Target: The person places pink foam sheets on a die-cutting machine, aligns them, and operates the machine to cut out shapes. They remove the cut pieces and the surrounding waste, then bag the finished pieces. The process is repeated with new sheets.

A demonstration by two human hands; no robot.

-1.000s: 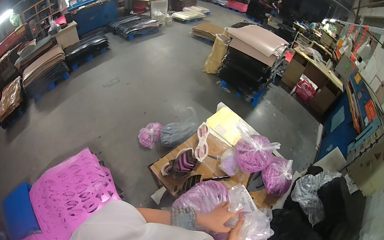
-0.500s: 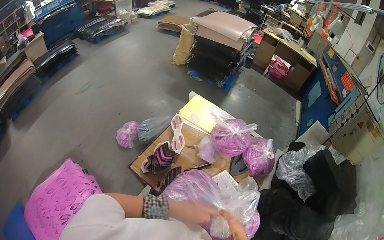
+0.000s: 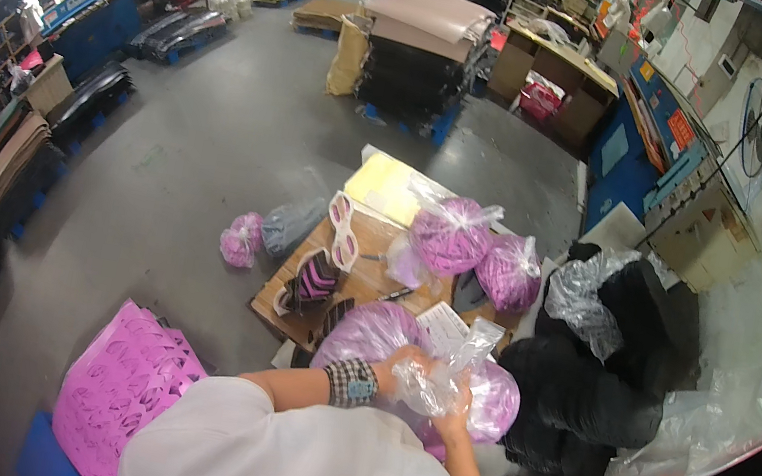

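A big clear plastic bag (image 3: 374, 328) full of pink-purple pieces sits at the near edge of a wooden table (image 3: 370, 289). My left hand (image 3: 403, 371) is closed on the bag's gathered plastic, its fingers partly hidden by the shiny film. Close beside it, my right hand (image 3: 453, 411) grips the same bunched neck from the right. The loose top of the plastic sticks up between and beyond both hands. Behind the bag lie a paper sheet (image 3: 443, 327) and a pen (image 3: 396, 293). Two tied bags of purple pieces (image 3: 450, 237) stand farther back.
A white cut-out piece (image 3: 342, 230), a black-and-pink striped item (image 3: 314, 279) and a yellow sheet (image 3: 384, 188) lie on the table. Pink perforated sheets (image 3: 118, 396) are stacked at the left. Black bundles (image 3: 564, 410) crowd the right. Small bags (image 3: 241, 240) rest beyond the table's left side.
The bag's loose plastic, spread wider before, is now bunched into a narrow upright neck. My left hand has shifted onto it; both hands sit slightly higher in view. The view itself has tilted slightly.
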